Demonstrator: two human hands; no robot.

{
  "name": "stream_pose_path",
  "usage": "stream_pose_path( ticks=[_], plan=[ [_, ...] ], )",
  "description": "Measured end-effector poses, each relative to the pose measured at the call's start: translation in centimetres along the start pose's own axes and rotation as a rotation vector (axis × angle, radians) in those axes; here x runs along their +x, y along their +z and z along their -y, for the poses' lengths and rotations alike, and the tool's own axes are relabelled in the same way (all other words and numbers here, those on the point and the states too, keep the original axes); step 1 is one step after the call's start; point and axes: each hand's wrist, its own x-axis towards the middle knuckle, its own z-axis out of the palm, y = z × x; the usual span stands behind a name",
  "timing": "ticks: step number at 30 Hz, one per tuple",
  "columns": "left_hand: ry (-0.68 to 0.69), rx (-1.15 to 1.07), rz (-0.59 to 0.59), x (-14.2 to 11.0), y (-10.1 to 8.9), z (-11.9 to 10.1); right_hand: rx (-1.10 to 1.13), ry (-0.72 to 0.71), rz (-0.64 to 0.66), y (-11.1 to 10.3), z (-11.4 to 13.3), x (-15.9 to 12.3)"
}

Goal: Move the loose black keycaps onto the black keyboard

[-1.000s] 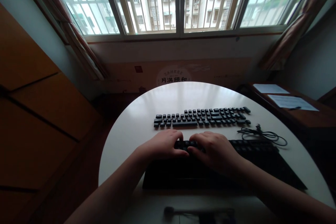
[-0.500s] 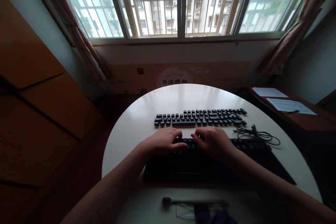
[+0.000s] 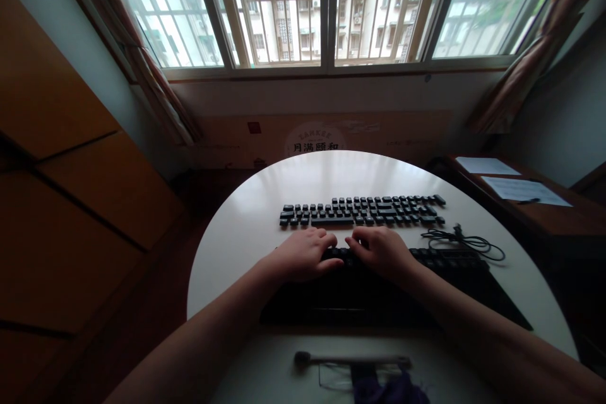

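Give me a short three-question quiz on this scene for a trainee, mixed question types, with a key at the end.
1. Multiple choice: What are the left hand and right hand at?
A) the curtains
B) the keyboard
C) the papers

2. True or false: The loose keycaps lie in rows on the far side of the keyboard, away from the person.

3. Fill the blank: From the person's viewpoint, the coiled cable lies toward the keyboard's ____ end.

Key: 1. B; 2. true; 3. right
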Motion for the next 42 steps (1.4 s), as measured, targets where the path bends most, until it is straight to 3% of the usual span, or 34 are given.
stream_pose_path(
  ticks=[10, 14, 18, 23, 27, 32, 35, 39, 42],
  plan=[
    [-0.019, 0.038, -0.018, -0.2, 0.6, -1.1, 0.019, 0.006, 0.023, 0.5, -0.1, 0.2],
    [0.034, 0.027, -0.034, -0.2, 0.9, -1.0, 0.024, -0.011, 0.02, 0.6, -0.2, 0.2],
    [0.073, 0.001, -0.011, 0.0, 1.0, -1.0, 0.039, 0.009, 0.003, 0.0, 0.0, 0.0],
    [0.063, -0.017, -0.024, -0.1, 1.1, -1.0, -0.049, -0.065, -0.081, -1.6, 0.4, 0.1],
    [0.072, -0.019, -0.043, -0.2, 1.3, -1.0, -0.13, -0.125, -0.121, -2.6, -0.2, 1.6],
    [0.114, -0.054, -0.042, 0.0, 0.2, -1.1, -0.26, -0.155, -0.019, -3.3, -1.0, 5.4],
    [0.125, -0.132, -0.171, -0.2, -1.2, 0.3, -0.255, -0.157, 0.042, -3.1, -1.6, 8.3],
    [-0.089, -0.246, -0.568, -1.1, -2.1, 3.8, -0.237, -0.114, 0.125, -2.1, -2.3, 12.1],
    [-0.174, -0.267, -0.687, -1.3, -1.7, 5.6, -0.24, -0.054, 0.193, -1.0, -2.4, 14.2]
  ],
)
